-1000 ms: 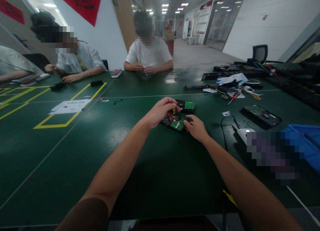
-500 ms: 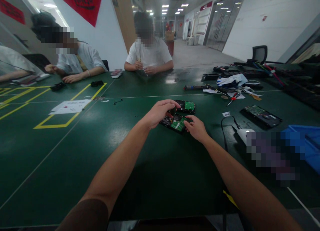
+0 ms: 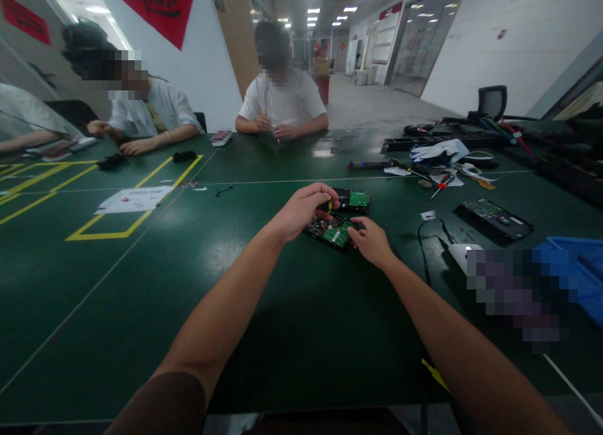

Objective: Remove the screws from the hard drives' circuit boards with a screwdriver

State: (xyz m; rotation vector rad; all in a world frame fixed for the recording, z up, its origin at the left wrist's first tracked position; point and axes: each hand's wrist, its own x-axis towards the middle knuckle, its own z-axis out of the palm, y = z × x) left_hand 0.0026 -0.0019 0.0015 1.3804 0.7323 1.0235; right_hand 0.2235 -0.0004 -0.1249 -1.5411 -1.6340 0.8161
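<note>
1 black drive (image 3: 330, 235), green board (image 3: 338, 236), left fingers (image 3: 324, 189) pinching handle (image 3: 328, 205), right fingers (image 3: 360, 222) pinching drive

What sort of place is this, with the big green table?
It looks like an electronics workroom, maybe in an office. You can tell from the wide, dark-green worktable, the flat black hard drive with a green circuit board and the slim screwdriver with a red handle.
</note>
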